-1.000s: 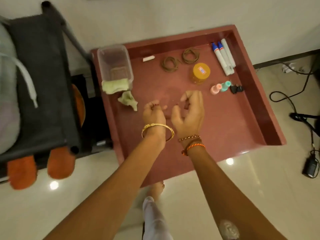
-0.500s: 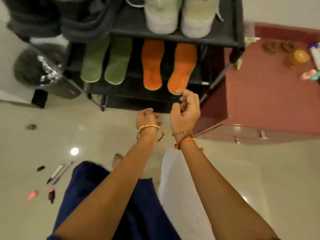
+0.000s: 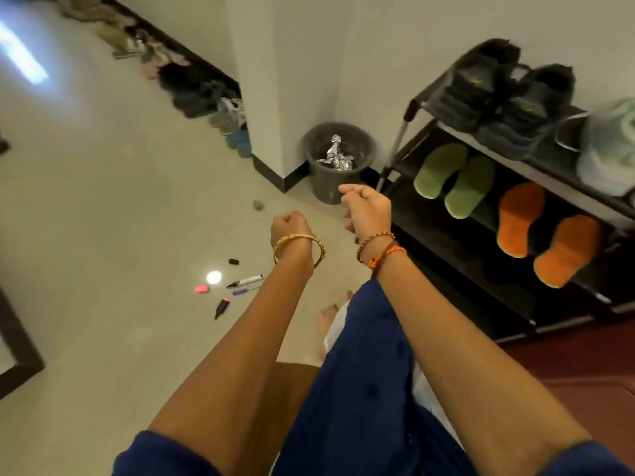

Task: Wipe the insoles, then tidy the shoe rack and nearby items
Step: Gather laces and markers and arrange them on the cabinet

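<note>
Pens and caps [image 3: 240, 283] lie scattered on open floor, left of the fisted, empty left hand [image 3: 288, 225]. The right hand [image 3: 367, 207], fingers loosely curled on nothing, hovers before the bin [image 3: 338, 159]. Green insoles [image 3: 453, 180] and orange insoles [image 3: 546, 231] overhang the shoe rack [image 3: 457, 255] shelf's front edge.

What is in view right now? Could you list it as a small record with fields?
Left hand: left hand, fingers curled, nothing seen in it
Right hand: right hand, loosely curled, contents unclear
Rack: black metal shoe rack against the wall
Middle shelf: green fabric insoles and orange fabric insoles
Top shelf: dark sneakers
Bin: grey plastic bin holding crumpled foil
Floor: scattered markers and caps
</note>
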